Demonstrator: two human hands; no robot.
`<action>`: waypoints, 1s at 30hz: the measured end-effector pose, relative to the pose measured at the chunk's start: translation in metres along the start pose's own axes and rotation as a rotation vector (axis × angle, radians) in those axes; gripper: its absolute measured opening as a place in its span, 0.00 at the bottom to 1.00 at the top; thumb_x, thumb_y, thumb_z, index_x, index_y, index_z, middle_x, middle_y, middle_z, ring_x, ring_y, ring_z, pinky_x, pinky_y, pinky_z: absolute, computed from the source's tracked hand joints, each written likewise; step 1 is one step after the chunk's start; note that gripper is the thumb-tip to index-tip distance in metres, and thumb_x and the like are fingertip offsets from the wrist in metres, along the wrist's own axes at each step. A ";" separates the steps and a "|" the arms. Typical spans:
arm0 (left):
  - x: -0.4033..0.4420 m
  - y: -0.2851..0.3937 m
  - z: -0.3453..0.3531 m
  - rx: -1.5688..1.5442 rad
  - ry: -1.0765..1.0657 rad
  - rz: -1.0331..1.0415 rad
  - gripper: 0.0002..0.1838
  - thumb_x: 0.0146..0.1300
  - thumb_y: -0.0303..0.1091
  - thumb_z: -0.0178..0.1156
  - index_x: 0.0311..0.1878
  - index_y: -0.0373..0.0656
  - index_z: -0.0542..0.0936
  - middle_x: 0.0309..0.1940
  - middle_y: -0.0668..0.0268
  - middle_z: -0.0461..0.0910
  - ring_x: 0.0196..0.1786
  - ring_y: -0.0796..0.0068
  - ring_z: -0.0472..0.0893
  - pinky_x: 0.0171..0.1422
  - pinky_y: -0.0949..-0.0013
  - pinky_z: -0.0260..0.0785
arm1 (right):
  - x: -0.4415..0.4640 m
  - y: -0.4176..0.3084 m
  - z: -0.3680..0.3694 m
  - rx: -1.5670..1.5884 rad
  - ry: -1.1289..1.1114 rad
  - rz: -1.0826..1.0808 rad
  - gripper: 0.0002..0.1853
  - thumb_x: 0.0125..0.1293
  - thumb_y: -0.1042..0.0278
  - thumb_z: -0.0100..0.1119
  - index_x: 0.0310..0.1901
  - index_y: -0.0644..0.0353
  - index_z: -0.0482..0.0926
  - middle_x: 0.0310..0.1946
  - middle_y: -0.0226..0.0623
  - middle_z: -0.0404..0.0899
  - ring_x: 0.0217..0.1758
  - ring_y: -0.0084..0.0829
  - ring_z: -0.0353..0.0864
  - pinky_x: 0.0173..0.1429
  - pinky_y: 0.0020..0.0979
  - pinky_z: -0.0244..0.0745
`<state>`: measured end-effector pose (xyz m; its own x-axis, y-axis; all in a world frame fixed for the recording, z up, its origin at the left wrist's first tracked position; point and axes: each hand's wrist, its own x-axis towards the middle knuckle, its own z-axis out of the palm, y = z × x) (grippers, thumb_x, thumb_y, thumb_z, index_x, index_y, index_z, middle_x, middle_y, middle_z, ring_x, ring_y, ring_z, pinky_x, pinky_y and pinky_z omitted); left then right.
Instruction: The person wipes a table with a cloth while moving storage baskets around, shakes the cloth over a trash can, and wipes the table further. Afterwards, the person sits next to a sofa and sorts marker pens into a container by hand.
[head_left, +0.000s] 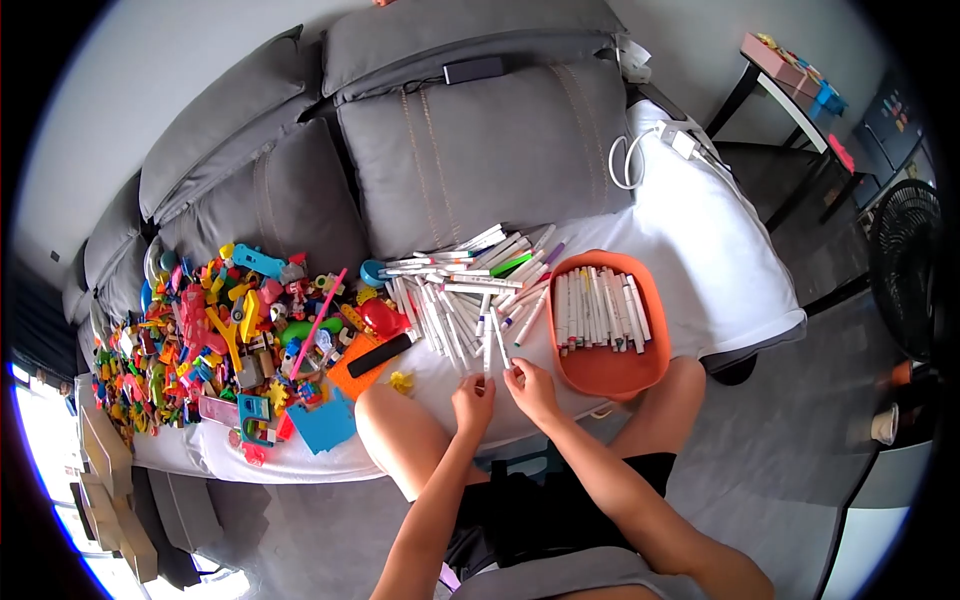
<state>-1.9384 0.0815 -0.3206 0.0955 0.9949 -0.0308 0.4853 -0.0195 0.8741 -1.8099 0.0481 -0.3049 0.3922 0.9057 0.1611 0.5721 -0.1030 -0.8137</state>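
Observation:
White markers [440, 315] lie in a loose heap on the white sofa cover, in front of my hands. My left hand [473, 403] is closed on the lower end of a white marker [488, 345] that points away from me. Close beside it, my right hand [530, 388] pinches another white marker [499, 335] by its near end. To the right of my hands sits an orange basket [612, 380], with a row of white markers [600, 310] lined up side by side in its far part.
A large pile of colourful toys [190, 340] covers the sofa at left, beside a blue sheet [322, 425] and a black bar [380, 354]. Grey cushions [490, 150] line the back. White cables [680, 140] lie at upper right. A black fan [903, 265] stands far right.

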 end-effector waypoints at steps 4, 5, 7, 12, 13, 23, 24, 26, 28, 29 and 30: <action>0.003 0.049 0.015 -0.256 0.055 -0.113 0.11 0.59 0.33 0.63 0.38 0.34 0.80 0.25 0.61 0.81 0.24 0.76 0.80 0.28 0.73 0.72 | 0.016 -0.014 -0.031 0.356 0.150 0.061 0.14 0.62 0.70 0.62 0.47 0.68 0.76 0.20 0.35 0.77 0.19 0.19 0.74 0.24 0.23 0.68; 0.006 0.065 0.025 -0.291 0.039 -0.075 0.11 0.61 0.34 0.62 0.39 0.33 0.80 0.23 0.66 0.80 0.24 0.81 0.79 0.25 0.77 0.72 | 0.021 -0.011 -0.043 0.379 0.217 0.062 0.14 0.61 0.69 0.62 0.46 0.67 0.77 0.20 0.38 0.78 0.19 0.22 0.75 0.25 0.24 0.69; 0.013 0.093 0.051 -0.370 -0.043 -0.075 0.12 0.61 0.33 0.62 0.39 0.32 0.80 0.24 0.65 0.81 0.24 0.81 0.79 0.26 0.77 0.72 | 0.031 0.001 -0.071 0.365 0.300 0.129 0.14 0.61 0.68 0.62 0.45 0.67 0.78 0.19 0.42 0.78 0.19 0.28 0.78 0.26 0.28 0.71; 0.019 0.150 0.125 -0.505 -0.246 -0.135 0.14 0.60 0.34 0.62 0.40 0.30 0.80 0.24 0.62 0.82 0.24 0.78 0.81 0.26 0.74 0.74 | 0.044 0.054 -0.148 -0.046 0.407 0.219 0.15 0.60 0.63 0.60 0.43 0.65 0.80 0.26 0.48 0.81 0.28 0.44 0.81 0.35 0.37 0.74; 0.020 0.146 0.142 -0.530 -0.318 -0.138 0.15 0.60 0.35 0.62 0.41 0.29 0.80 0.26 0.61 0.82 0.25 0.77 0.81 0.27 0.74 0.74 | 0.049 0.066 -0.154 -0.094 0.408 0.248 0.15 0.61 0.62 0.59 0.43 0.66 0.81 0.28 0.48 0.81 0.31 0.44 0.81 0.37 0.37 0.74; 0.030 0.117 0.082 -0.298 -0.028 0.213 0.07 0.62 0.27 0.57 0.40 0.36 0.80 0.32 0.58 0.79 0.25 0.70 0.79 0.29 0.70 0.72 | 0.048 0.014 -0.122 -0.080 0.391 -0.106 0.12 0.58 0.79 0.54 0.45 0.62 0.77 0.41 0.46 0.77 0.42 0.45 0.78 0.44 0.36 0.74; 0.038 0.095 0.073 -0.207 -0.005 0.240 0.07 0.61 0.26 0.57 0.41 0.37 0.80 0.33 0.57 0.79 0.24 0.68 0.79 0.29 0.69 0.72 | 0.046 0.005 -0.104 0.044 0.301 -0.103 0.12 0.59 0.78 0.54 0.46 0.62 0.77 0.37 0.45 0.78 0.35 0.42 0.79 0.35 0.32 0.73; 0.050 0.069 0.049 -0.039 0.013 0.243 0.09 0.59 0.24 0.56 0.42 0.38 0.80 0.35 0.56 0.79 0.26 0.62 0.79 0.33 0.67 0.73 | 0.044 -0.011 -0.066 0.059 0.158 -0.191 0.13 0.58 0.78 0.55 0.46 0.62 0.78 0.31 0.43 0.79 0.32 0.41 0.79 0.32 0.34 0.73; 0.063 0.040 0.038 0.157 -0.046 0.263 0.13 0.58 0.24 0.54 0.46 0.42 0.79 0.39 0.58 0.79 0.38 0.56 0.79 0.43 0.61 0.73 | 0.042 -0.012 -0.030 -0.042 0.002 -0.196 0.19 0.56 0.78 0.55 0.52 0.61 0.74 0.42 0.48 0.77 0.36 0.46 0.79 0.37 0.40 0.75; 0.066 0.032 0.034 0.234 -0.064 0.297 0.13 0.58 0.24 0.53 0.46 0.43 0.79 0.40 0.59 0.79 0.41 0.55 0.78 0.45 0.59 0.72 | 0.045 -0.011 -0.014 -0.140 -0.040 -0.090 0.21 0.56 0.78 0.55 0.54 0.60 0.71 0.47 0.50 0.73 0.38 0.48 0.79 0.38 0.41 0.76; 0.068 0.024 0.030 0.311 -0.084 0.329 0.14 0.57 0.25 0.53 0.47 0.45 0.79 0.41 0.60 0.79 0.44 0.54 0.78 0.47 0.57 0.72 | 0.047 -0.015 -0.003 -0.240 -0.082 0.018 0.24 0.55 0.77 0.54 0.57 0.60 0.69 0.52 0.52 0.69 0.40 0.50 0.78 0.40 0.42 0.76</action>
<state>-1.8942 0.1456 -0.3163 0.3520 0.9196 0.1742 0.6536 -0.3747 0.6575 -1.7979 0.0914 -0.2839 0.3497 0.9321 0.0940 0.7238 -0.2051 -0.6588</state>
